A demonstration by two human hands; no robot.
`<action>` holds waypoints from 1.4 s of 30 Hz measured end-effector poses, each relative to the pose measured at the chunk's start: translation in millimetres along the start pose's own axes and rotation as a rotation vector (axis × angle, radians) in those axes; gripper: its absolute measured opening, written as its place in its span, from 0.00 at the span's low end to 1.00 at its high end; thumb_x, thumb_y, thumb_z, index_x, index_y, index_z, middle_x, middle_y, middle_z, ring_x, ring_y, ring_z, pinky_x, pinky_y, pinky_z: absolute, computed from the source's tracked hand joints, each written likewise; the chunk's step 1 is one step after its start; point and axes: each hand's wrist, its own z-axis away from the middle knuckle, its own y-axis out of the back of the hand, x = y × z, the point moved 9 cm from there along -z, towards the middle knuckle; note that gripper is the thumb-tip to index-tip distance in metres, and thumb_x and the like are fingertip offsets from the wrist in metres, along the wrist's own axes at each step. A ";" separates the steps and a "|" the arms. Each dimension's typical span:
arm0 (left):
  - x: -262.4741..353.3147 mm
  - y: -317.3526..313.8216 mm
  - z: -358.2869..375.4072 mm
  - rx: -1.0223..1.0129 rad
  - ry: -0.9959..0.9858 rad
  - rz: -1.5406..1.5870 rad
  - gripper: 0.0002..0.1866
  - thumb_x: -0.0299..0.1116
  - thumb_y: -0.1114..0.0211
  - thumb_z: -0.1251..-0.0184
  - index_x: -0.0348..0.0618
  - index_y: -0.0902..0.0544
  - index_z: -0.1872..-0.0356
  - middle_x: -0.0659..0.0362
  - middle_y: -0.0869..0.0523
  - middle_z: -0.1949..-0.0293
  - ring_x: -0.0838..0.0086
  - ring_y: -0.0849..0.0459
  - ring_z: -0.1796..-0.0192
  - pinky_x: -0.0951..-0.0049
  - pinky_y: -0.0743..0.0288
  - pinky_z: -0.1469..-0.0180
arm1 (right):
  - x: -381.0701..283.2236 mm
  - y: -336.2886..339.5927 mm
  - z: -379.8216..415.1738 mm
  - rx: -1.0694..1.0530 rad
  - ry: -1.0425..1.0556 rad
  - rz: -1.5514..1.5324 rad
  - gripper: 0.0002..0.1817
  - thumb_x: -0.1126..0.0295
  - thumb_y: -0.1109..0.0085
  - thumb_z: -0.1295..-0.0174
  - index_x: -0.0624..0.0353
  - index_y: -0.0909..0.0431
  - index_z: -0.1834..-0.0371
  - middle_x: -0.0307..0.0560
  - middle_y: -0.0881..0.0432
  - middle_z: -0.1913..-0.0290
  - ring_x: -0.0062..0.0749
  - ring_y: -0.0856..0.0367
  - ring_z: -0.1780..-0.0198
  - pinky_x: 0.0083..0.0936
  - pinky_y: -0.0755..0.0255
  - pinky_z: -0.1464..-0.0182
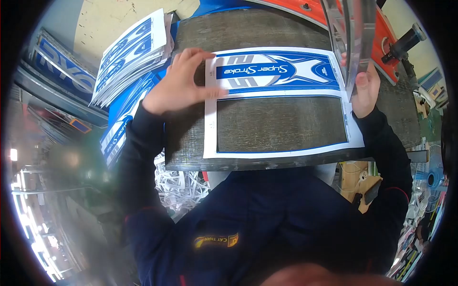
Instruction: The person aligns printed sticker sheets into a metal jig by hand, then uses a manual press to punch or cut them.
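Note:
A white sheet (212, 128) printed in blue with "Super Stroke" lies on the dark worktop. Its lower half is a rectangular cut-out through which the worktop shows. My left hand (183, 83) is at the sheet's left edge, thumb and fingers spread apart, the thumb over the margin beside the printed panel (267, 71). At the right edge, my right hand (365, 90) is closed round a clear plate (359, 40) standing on edge, thumb on the near side and fingertips behind it. The plate covers part of the sheet's right margin.
A thick stack of printed sheets (131, 55) sits at the upper left, with more printed pieces (119, 131) below it. An orange-red machine part (305, 9) with a black handle (405, 43) borders the worktop (281, 121) at upper right. Paper strips (181, 186) lie below the front edge.

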 end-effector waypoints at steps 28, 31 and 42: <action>28.8 -29.4 -88.3 -0.387 -0.020 0.039 0.31 0.47 0.22 0.50 0.34 0.17 0.50 0.47 0.15 0.58 0.57 0.15 0.56 0.67 0.21 0.51 | -3.7 10.7 1.2 0.061 -0.012 -0.125 0.31 0.45 0.49 0.27 0.67 0.27 0.44 0.44 0.20 0.54 0.23 0.23 0.53 0.20 0.32 0.46; 49.1 -29.1 -92.6 -0.398 -0.056 0.066 0.31 0.46 0.23 0.50 0.34 0.17 0.50 0.45 0.14 0.58 0.54 0.14 0.54 0.66 0.22 0.48 | -2.5 10.9 1.1 0.054 -0.026 -0.150 0.30 0.46 0.47 0.27 0.67 0.27 0.45 0.44 0.20 0.55 0.23 0.24 0.53 0.20 0.31 0.47; 123.7 -49.3 -137.6 -0.156 -0.355 0.157 0.18 0.38 0.30 0.41 0.33 0.15 0.55 0.43 0.12 0.54 0.53 0.13 0.50 0.62 0.21 0.46 | -2.5 11.3 0.3 0.067 -0.028 -0.152 0.29 0.48 0.46 0.28 0.67 0.27 0.45 0.44 0.20 0.55 0.22 0.23 0.54 0.20 0.31 0.48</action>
